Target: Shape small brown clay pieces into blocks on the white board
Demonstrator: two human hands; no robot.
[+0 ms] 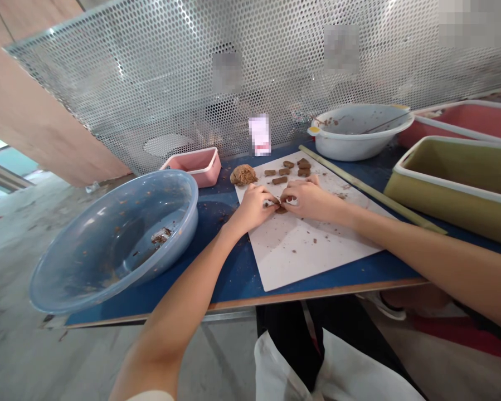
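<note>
Both hands meet over a white board [283, 250] on the table. My left hand [256, 205] pinches the left side of a small brown clay piece [281, 209], and my right hand [302, 197] pinches its right side. Fingers cover most of that piece. Just beyond the hands lie several small brown clay pieces [280, 180], flat and block-shaped. A larger rough lump of brown clay [244, 175] sits at the board's far left corner. Crumbs are scattered over the white surface.
A blue basin [108, 234] with brown residue stands left, near a pink tub [206, 167]. A bamboo stick [371, 192] lies along the board's right side. Behind it are a white basin [350, 145], an olive planter [451, 184] and a perforated metal screen [150, 72].
</note>
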